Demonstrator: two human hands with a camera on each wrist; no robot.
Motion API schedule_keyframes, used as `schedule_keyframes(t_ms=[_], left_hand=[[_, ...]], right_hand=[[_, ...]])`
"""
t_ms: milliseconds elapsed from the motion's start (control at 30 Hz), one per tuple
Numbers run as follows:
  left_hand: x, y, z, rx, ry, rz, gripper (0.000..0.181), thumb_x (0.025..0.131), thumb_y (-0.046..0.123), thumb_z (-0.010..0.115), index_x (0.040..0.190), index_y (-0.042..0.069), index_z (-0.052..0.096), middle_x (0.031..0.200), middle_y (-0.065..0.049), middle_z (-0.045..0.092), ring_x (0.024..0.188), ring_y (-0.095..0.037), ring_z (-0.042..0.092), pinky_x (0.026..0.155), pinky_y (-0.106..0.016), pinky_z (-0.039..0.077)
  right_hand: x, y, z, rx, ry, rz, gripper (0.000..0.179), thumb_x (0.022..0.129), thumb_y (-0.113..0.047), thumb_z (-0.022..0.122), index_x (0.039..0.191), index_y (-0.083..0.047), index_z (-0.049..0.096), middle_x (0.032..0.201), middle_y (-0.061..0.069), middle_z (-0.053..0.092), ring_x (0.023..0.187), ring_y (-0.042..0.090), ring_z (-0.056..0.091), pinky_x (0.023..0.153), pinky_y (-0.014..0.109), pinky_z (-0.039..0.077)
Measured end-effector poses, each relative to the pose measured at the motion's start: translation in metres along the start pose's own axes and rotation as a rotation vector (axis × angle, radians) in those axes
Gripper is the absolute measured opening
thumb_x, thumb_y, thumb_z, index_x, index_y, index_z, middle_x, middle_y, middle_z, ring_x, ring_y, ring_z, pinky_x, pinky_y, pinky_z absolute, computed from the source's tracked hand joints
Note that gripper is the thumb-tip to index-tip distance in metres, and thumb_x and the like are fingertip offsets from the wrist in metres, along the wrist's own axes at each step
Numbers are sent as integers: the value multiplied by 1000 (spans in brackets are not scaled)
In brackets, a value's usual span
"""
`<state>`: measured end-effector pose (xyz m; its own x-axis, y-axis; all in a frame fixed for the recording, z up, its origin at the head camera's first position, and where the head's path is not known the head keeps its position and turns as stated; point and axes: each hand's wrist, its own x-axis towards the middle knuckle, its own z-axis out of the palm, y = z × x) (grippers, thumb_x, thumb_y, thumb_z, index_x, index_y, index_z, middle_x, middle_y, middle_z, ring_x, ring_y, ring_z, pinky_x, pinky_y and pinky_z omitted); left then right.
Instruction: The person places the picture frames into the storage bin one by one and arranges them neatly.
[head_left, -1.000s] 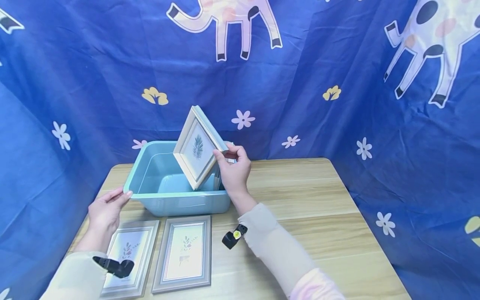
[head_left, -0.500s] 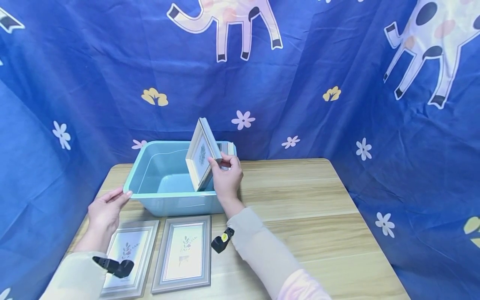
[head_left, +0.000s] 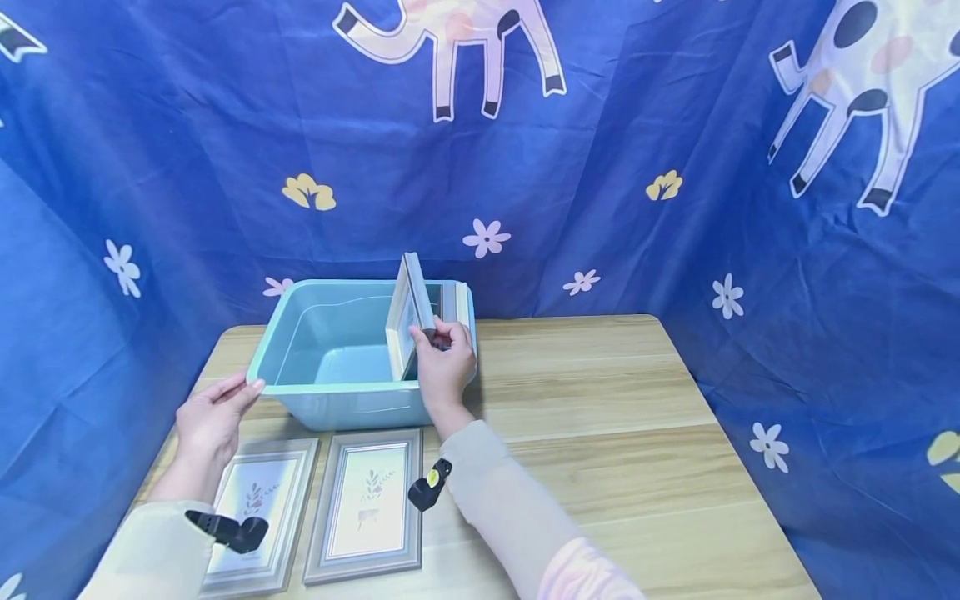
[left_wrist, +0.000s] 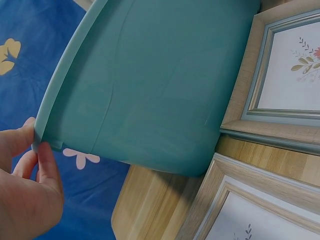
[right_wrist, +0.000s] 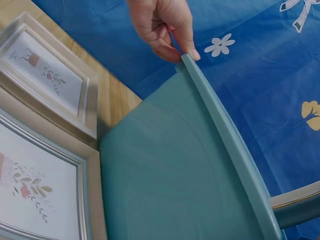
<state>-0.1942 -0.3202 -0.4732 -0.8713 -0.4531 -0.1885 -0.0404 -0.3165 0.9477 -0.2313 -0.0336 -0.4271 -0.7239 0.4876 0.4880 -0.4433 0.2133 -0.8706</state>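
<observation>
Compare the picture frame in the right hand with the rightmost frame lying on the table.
The held picture frame is tilted up on edge, partly inside the blue plastic tub; the flat picture frame lies face up on the wooden table. The held picture frame's border looks pale cream; the flat picture frame's is tan with a grey-blue inner band. Both surround a pale picture.

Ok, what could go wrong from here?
The tilted frame may swing, since the right grip pinches it near one corner. It could also knock what look like frames standing at the right end of the tub. If bumped, the tub might slide, as the left grip holds only one corner of its rim.
</observation>
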Motion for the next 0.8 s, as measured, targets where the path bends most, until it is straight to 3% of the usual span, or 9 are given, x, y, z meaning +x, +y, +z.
schedule_keyframes(t_ms=[167,367,467,667,800], left_hand=[[-27,22,17,-51,-10,-40,28,76,-10,75,91,14,73,76,5,68,72,-3,66,70,-14,55],[-27,22,17,-92,-16,-29,29,77,-14,71,85,14,74,76,3,68,71,-4,66,70,-15,55],[-15,12,10,-60,-8,-8,29,76,-12,74,91,13,74,77,3,68,73,-4,66,72,-16,55],[38,-32,-27,-4,-48,58,38,75,-6,78,109,10,72,92,-1,70,87,-9,67,77,-21,55],[43,-37,-31,-14,-39,54,41,74,-6,79,111,9,71,95,-3,70,89,-10,67,78,-22,55]], right_hand=[[-4,1,1,-22,-3,34,27,71,-12,86,90,-5,68,90,1,62,74,10,63,68,18,56],[-9,3,0,-66,-24,55,28,71,-16,86,90,-6,68,90,-1,62,75,9,62,69,18,55],[-12,5,0,-106,-40,42,28,72,-20,85,90,-7,68,90,-1,61,75,9,61,68,18,55],[-17,9,0,-150,-71,8,30,73,-27,84,86,-8,65,95,-2,62,77,8,60,68,16,54],[-19,12,-2,-181,-87,-13,30,74,-29,83,87,-8,65,96,-3,63,78,8,61,68,17,54]])
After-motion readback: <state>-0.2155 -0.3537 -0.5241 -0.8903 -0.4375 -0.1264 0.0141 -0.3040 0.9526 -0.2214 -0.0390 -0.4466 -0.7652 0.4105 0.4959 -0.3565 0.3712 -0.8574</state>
